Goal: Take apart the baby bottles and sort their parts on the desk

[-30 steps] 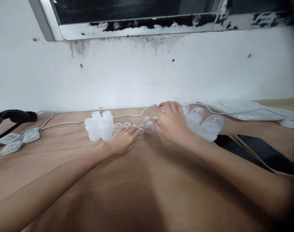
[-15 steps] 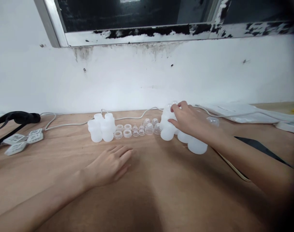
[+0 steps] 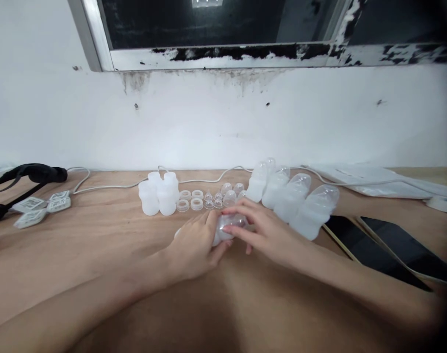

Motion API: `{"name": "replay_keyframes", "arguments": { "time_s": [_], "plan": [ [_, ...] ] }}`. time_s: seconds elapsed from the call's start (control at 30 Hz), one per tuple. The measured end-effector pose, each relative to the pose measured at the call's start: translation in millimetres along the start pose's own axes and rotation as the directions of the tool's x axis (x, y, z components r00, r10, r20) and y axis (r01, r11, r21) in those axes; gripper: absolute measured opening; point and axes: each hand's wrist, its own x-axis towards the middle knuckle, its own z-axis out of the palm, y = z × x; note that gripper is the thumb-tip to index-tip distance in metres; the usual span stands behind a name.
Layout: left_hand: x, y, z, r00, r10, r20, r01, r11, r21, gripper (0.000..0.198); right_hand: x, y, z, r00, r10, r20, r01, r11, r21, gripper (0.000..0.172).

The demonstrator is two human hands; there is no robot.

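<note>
- Holding one small bottle [image 3: 227,226] with our left hand [image 3: 196,245] and right hand [image 3: 267,233], we kept it steady.
- Other bottles [image 3: 293,198] lay near the table's [image 3: 98,235] back edge.

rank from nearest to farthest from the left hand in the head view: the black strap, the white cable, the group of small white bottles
1. Group of small white bottles, just beyond the left hand.
2. White cable, along the wall behind them.
3. Black strap, at the far left edge.
</note>
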Motion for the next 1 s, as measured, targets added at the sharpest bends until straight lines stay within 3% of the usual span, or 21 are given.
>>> {"name": "replay_keyframes", "arguments": {
  "time_s": [0.07,0.13,0.23,0.3,0.37,0.43,0.53,0.7,0.83,0.87,0.93,1.0],
  "plan": [
    [0,-6,4.5,0.998,-0.013,0.057,0.013,1.000,0.003,0.036,1,4,9,0.999,0.023,0.032,-0.024,0.999,0.047,0.039],
    [-2,-14,4.5,0.994,-0.014,0.108,0.013,1.000,0.014,0.040,1,9,11,0.999,-0.029,0.024,0.029,1.000,-0.008,0.037],
    [-6,-31,-2.7,0.987,-0.034,0.157,0.033,0.999,0.009,0.044,1,21,2,0.968,-0.240,-0.067,0.222,0.953,-0.206,0.031],
    [-12,-43,-9.0,0.981,-0.077,0.178,0.070,0.997,0.044,0.044,0,34,-8,0.937,-0.320,-0.139,0.245,0.888,-0.390,0.030],
    [-19,-55,-13.4,0.983,-0.120,0.138,0.110,0.991,0.073,0.042,0,49,-18,0.962,-0.219,-0.165,0.099,0.837,-0.538,0.035],
    [-25,-64,-14.6,0.988,-0.138,0.065,0.135,0.990,0.041,0.040,1,64,-22,0.991,-0.008,-0.134,-0.081,0.760,-0.645,0.044],
    [-28,-71,-11.1,0.989,-0.149,0.001,0.149,0.988,-0.024,0.040,9,81,-17,0.974,0.196,-0.115,-0.215,0.629,-0.747,0.041],
    [-27,-73,-3.9,0.994,-0.103,-0.032,0.102,0.995,-0.014,0.039,32,97,-4,0.962,0.166,-0.216,-0.273,0.609,-0.745,0.037],
    [-31,-70,-5.1,0.998,-0.058,-0.004,0.058,0.998,-0.017,0.046,35,86,-6,0.949,0.076,-0.308,-0.298,0.544,-0.785,0.046],
    [-31,-68,-5.6,0.999,-0.043,0.011,0.043,0.999,-0.006,0.046,33,77,-7,0.947,0.022,-0.321,-0.275,0.574,-0.771,0.047],
    [-28,-63,-5.3,0.999,0.002,0.047,-0.003,0.999,0.039,0.046,27,56,-6,0.962,-0.022,-0.273,-0.162,0.760,-0.629,0.046],
    [-21,-57,-2.0,0.992,0.075,0.101,-0.084,0.993,0.088,0.048,21,35,1,0.996,0.086,-0.035,-0.092,0.958,-0.270,0.048]
  ]
}}
